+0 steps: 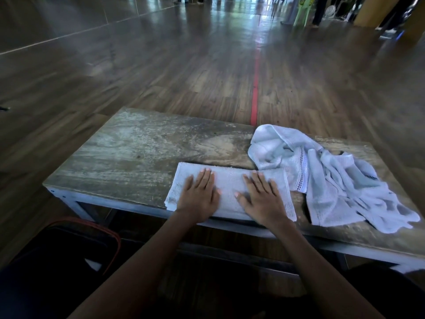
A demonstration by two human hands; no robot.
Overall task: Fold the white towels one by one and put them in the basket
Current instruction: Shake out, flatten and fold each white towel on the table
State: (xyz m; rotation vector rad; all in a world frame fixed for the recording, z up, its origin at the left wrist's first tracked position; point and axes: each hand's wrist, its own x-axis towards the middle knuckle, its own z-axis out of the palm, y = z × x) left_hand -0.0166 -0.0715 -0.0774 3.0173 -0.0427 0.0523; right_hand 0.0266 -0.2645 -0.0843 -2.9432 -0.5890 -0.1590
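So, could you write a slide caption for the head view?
Left hand and right hand press a folded towel flat on a table, beside crumpled towels.

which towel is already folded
The towel pressed flat under the left hand and right hand, at the near edge of the table. It is a neat rectangle; the others lie crumpled in a heap on its right.

Both the folded towel (230, 181) and the crumpled pile (335, 180) are showing white, the pile bearing a lacy band (301, 171); the table (138, 146) is looking mottled grey-brown
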